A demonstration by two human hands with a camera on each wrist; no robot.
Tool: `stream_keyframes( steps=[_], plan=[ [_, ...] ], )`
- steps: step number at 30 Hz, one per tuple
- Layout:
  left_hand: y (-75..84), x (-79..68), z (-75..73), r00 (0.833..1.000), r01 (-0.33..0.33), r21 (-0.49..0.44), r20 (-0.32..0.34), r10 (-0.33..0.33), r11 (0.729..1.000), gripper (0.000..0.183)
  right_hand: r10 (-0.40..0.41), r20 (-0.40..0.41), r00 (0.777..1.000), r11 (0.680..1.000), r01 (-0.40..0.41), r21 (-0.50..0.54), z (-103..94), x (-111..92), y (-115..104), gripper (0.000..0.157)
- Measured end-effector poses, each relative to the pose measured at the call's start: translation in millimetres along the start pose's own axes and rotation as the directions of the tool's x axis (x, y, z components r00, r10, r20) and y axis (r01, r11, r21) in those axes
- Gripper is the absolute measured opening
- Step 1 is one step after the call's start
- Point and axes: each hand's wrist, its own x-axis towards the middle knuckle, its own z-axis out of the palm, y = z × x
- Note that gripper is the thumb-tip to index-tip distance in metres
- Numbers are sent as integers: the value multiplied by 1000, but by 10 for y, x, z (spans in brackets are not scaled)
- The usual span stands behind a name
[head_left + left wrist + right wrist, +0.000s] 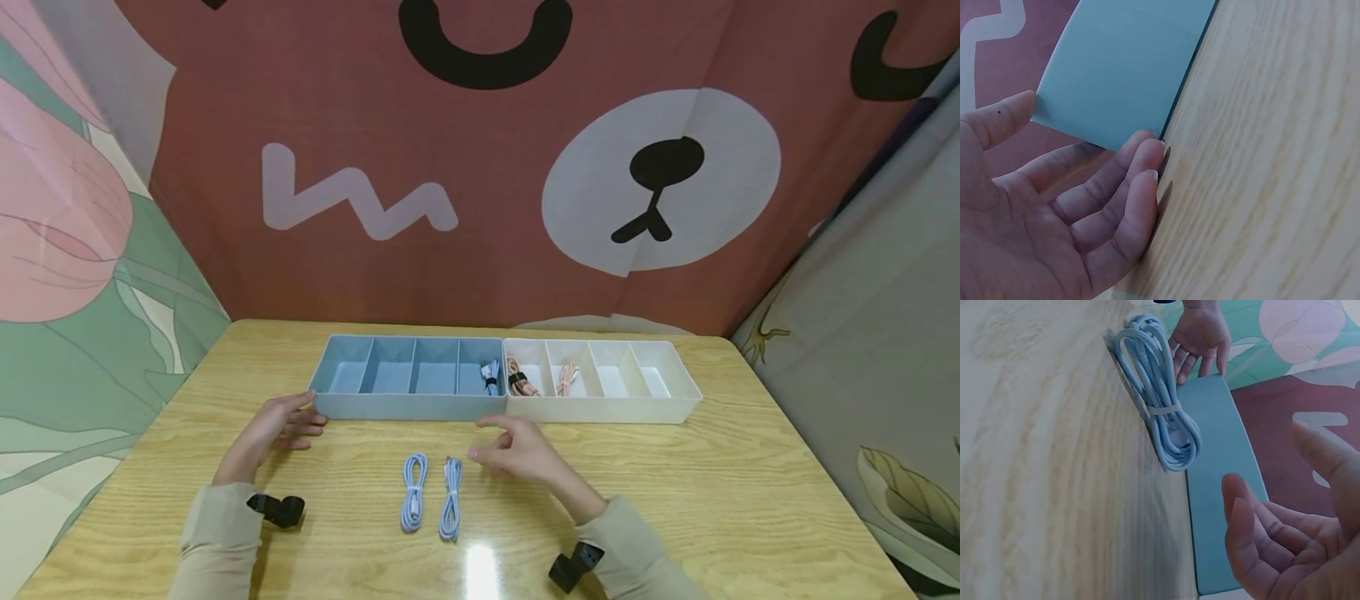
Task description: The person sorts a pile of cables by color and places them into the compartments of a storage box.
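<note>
My left hand (273,427) is at the left end of a blue divided box (408,407). Its fingers lie loosely bent around the box's near corner, thumb and fingertips at the edges in the left wrist view. My right hand (521,452) hovers before the place where the two boxes meet, with loosely bent fingers and nothing held. To its left, two bundled light-blue cables lie side by side on the table: a left cable (413,492) and a right cable (450,498). Another blue cable (490,377) sits in the blue box's rightmost compartment.
A white divided box (600,410) stands end to end with the blue one. Its two leftmost compartments hold a pinkish cable with a black tie (519,379) and a paler pink cable (567,379). Patterned cloth (480,275) hangs behind the wooden table (712,500).
</note>
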Motion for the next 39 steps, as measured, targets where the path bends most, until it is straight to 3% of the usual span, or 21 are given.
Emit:
stream_keyframes(
  steps=[9, 12, 18, 22, 31, 39],
  plan=[
    [-55, 16, -47, 997, -44, -26, 58, 45, 999, 89, 77, 96, 992, 997, -77, -1, 110, -3, 21, 62],
    [-38, 18, -42, 999, -12, -32, 48, 13, 999, 90, 93, 123, 988, 995, -97, 22, 140, 4, 32, 63],
    [-27, 18, -33, 999, -15, -10, 43, 16, 1000, 85, 132, 159, 978, 990, -139, 34, 205, 15, 61, 66],
    [-36, 24, -38, 999, 6, -20, 36, -6, 1000, 87, 158, 160, 974, 986, -166, 32, 254, 8, 60, 68],
    [-24, 6, -20, 999, -18, -21, 28, 19, 1000, 81, 198, 137, 970, 979, -203, 22, 338, 0, 65, 69],
    [-40, 17, -46, 998, -19, -23, 54, 20, 1000, 87, 194, 104, 975, 981, -193, -17, 440, -10, 73, 74]
  ],
)
